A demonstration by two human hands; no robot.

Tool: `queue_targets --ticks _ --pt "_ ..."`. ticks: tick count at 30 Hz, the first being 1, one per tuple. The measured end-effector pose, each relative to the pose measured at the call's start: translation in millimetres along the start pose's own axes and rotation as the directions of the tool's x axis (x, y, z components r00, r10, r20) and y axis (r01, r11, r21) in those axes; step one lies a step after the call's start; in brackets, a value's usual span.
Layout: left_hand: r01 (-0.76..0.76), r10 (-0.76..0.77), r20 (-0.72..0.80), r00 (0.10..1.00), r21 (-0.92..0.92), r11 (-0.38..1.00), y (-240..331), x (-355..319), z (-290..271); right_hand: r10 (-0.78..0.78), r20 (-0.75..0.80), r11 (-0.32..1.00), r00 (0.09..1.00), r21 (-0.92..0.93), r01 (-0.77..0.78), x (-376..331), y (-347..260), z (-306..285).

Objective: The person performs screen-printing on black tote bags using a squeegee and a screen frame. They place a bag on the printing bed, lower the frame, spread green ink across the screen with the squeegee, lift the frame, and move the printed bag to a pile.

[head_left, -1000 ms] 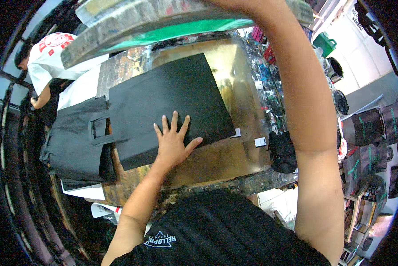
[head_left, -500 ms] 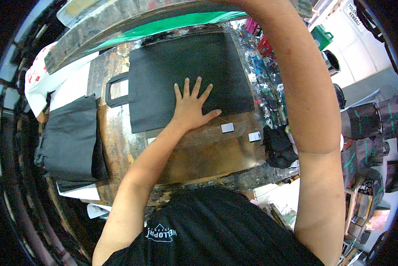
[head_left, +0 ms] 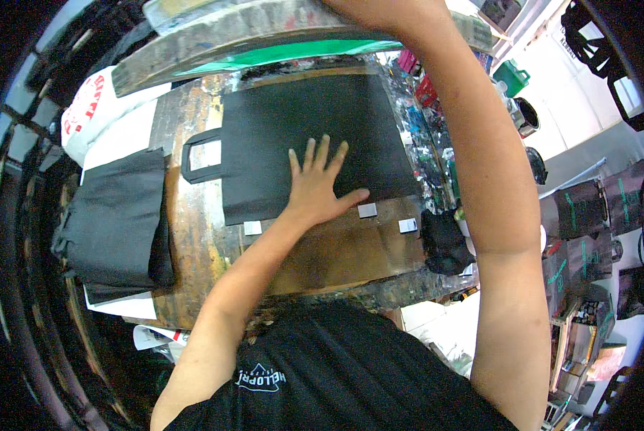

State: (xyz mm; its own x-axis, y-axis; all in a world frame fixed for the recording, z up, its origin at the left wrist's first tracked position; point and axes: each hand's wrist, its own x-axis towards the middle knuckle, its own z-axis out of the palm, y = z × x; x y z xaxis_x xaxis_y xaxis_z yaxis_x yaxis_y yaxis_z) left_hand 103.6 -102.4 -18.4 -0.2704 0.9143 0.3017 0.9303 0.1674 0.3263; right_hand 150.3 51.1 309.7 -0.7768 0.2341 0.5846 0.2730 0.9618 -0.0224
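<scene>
I am pressing my left hand (head_left: 320, 188), fingers spread flat, on the black bag (head_left: 308, 136) lying on the worktop (head_left: 193, 237); my right hand (head_left: 379, 8) is gripping the raised screen frame (head_left: 264, 29) above the bag; best keeping the bag square.

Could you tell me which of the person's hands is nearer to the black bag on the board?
Left. The left hand lies flat on the bag; the right hand is raised at the frame above it.

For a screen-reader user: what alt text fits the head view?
A person's left hand presses flat on a black bag lying on a worn table, while the right hand holds a raised screen frame above it.
</scene>
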Motion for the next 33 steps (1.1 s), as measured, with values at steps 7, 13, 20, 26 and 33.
queue_targets --ticks 7,13,20,26,33 --pt "0.104 -0.537 -0.296 0.79 -0.799 0.593 -66.2 -33.9 -166.7 -0.136 -0.321 0.981 0.937 -0.178 0.081 -43.2 -5.7 25.6" --pt "0.192 -0.572 -0.143 0.807 -0.854 0.483 -49.3 -90.7 -211.3 -0.036 0.018 0.991 0.999 -0.127 0.038 -139.5 -53.3 37.0" --pt "0.323 -0.501 -0.228 0.835 -0.535 0.781 -70.0 -164.5 -89.8 0.065 0.358 0.998 0.931 -0.044 -0.053 -206.3 -35.7 100.2" --pt "0.332 -0.392 -0.349 0.851 -0.222 0.917 -85.8 -184.2 -60.9 0.073 0.534 0.994 0.843 0.033 -0.106 -187.2 -26.5 91.5" --pt "0.362 -0.407 -0.272 0.872 -0.2 0.91 -89.9 -192.6 -57.4 0.051 0.47 0.998 0.881 0.007 -0.062 -230.9 -57.6 121.8"
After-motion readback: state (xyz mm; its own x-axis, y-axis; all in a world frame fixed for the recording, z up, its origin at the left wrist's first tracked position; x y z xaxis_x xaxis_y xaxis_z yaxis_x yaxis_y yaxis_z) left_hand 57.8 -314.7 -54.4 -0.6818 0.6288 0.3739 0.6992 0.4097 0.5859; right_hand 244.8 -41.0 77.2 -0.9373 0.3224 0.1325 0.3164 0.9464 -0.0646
